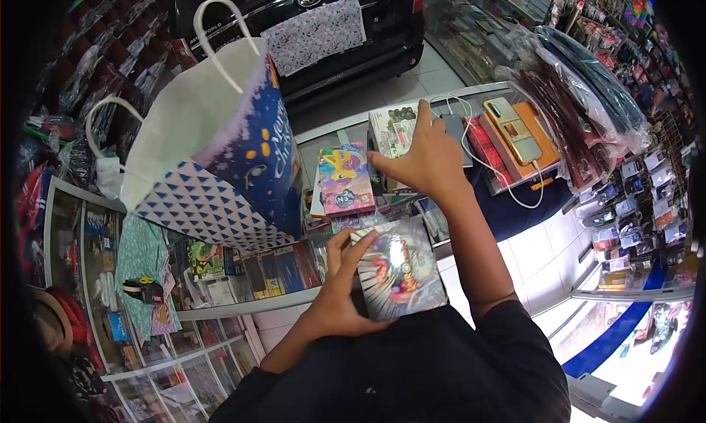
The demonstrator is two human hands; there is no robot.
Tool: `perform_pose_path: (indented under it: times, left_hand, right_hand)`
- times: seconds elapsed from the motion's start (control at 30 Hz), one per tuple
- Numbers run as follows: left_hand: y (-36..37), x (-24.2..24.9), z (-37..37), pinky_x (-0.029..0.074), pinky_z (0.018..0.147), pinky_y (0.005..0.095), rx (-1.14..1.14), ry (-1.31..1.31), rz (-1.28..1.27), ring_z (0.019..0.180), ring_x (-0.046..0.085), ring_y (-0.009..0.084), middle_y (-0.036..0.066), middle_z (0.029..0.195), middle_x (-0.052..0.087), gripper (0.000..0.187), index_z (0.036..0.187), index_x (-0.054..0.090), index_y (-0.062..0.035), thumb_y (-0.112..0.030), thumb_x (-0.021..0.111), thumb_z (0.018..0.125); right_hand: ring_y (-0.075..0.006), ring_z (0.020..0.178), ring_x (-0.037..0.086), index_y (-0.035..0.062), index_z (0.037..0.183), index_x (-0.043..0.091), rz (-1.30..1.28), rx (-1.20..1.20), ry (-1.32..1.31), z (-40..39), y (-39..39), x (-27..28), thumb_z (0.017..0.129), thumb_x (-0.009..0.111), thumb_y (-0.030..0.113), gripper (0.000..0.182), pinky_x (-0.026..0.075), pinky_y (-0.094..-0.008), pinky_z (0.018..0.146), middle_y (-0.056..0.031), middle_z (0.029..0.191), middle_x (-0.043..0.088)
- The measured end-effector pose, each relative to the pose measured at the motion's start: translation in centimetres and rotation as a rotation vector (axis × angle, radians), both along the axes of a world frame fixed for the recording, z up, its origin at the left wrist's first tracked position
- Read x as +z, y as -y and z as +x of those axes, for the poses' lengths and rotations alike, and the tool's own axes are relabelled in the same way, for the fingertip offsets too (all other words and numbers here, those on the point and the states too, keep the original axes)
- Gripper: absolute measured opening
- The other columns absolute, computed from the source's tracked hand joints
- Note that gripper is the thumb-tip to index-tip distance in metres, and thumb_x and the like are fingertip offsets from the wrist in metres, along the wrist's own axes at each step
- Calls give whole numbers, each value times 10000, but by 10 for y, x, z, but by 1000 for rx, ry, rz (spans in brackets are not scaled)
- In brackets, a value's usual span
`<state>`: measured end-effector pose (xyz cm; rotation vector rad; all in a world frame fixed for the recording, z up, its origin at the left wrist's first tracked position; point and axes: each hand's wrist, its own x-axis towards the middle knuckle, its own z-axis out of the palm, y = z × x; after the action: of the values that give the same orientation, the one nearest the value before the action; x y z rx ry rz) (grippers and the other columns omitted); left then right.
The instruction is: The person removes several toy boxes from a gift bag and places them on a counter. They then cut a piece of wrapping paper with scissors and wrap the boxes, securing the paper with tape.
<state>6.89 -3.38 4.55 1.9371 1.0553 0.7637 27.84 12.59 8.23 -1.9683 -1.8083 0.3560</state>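
My left hand grips a flat, shiny box with cartoon figures on a grey-white burst pattern. Fingers lie along its upper left edge, the thumb below, and the box is close to my body. Over the glass counter, my right hand is open, thumb and index finger spread across a white box with dark pictures. Left of the thumb lies a colourful pony-printed box, stacked on other items. A tall Christmas paper bag with white handles stands on the counter to the left, its top open.
Right of my right hand lie a gold phone with a white cable, and an orange-brown box. Plastic-wrapped dark goods lie beyond. Behind the glass counter a black car is parked. Stocked shelves line both sides.
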Motion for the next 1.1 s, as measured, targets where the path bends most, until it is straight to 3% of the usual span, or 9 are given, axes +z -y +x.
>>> perform_pose_path:
  times: [0.13, 0.37, 0.5, 0.53, 0.63, 0.67, 0.8, 0.97, 1.1]
  left_hand:
    - [-9, -22, 30, 336, 1234, 525, 19, -19, -17, 1515, 283, 468, 267, 1597, 199, 1267, 1635, 330, -133, -270, 1016, 579]
    - [-17, -48, 61, 398, 1204, 532, 6, -95, 88, 1484, 344, 520, 299, 1602, 229, 1259, 1651, 315, -142, -242, 990, 592]
    - [-18, -65, 74, 324, 1247, 528, 76, -42, 91, 1542, 252, 530, 355, 1661, 145, 1196, 1639, 220, 18, -223, 952, 725]
    - [-17, -60, 78, 387, 1212, 515, 89, -67, 160, 1513, 348, 514, 378, 1659, 222, 1088, 1626, 177, 78, -165, 879, 830]
    - [-9, -74, 83, 480, 1141, 482, 122, -44, 29, 1423, 499, 483, 365, 1622, 340, 1011, 1625, 174, 83, -110, 827, 877]
    - [-7, -76, 85, 563, 1041, 458, 149, -77, 122, 1266, 639, 469, 359, 1492, 517, 948, 1615, 216, 83, -82, 805, 890]
    - [-4, -74, 85, 582, 987, 485, 195, -117, 38, 1236, 647, 473, 332, 1437, 574, 863, 1613, 291, 34, -119, 776, 915]
    - [-6, -78, 83, 606, 889, 437, 251, -135, 209, 1126, 718, 398, 261, 1272, 694, 741, 1552, 470, -16, -142, 800, 901]
    - [0, -68, 82, 612, 802, 428, 301, -158, 238, 1000, 755, 377, 234, 1148, 740, 747, 1545, 489, -23, -157, 816, 887]
  right_hand:
    - [-457, 1106, 697, -136, 1516, 382, 92, 41, -62, 14, -5, -3, 639, 824, 529, 1187, 564, -476, 950, -356, 1185, 673]
    - [-443, 1123, 685, -118, 1512, 374, 333, 51, -146, 53, 28, 15, 663, 850, 476, 1140, 563, -475, 940, -307, 1270, 636]
    - [-437, 1228, 651, -97, 1494, 435, 357, 94, -215, 63, 77, 29, 660, 885, 362, 1052, 512, -444, 1045, -332, 1326, 623]
    - [-440, 1218, 654, -98, 1492, 429, 365, 104, -216, 64, 85, 23, 651, 892, 358, 1063, 526, -438, 1027, -319, 1335, 622]
    - [-441, 1178, 661, -91, 1503, 413, 242, 80, -211, 59, 101, 12, 652, 894, 359, 1076, 545, -446, 985, -297, 1311, 624]
    - [-430, 1136, 666, -84, 1523, 389, 181, 70, -170, 59, 101, 7, 657, 894, 367, 1099, 556, -451, 943, -275, 1272, 625]
    - [-414, 1102, 670, -77, 1537, 375, 218, 65, -166, 58, 104, 7, 670, 896, 404, 1120, 565, -451, 894, -253, 1231, 622]
    - [-408, 1086, 674, -82, 1537, 376, 93, 37, -64, 50, 97, 9, 678, 899, 447, 1136, 570, -450, 870, -241, 1217, 607]
    - [-411, 1105, 671, -113, 1491, 429, 96, 18, -42, 50, 94, 14, 668, 909, 570, 1172, 569, -454, 888, -253, 1244, 594]
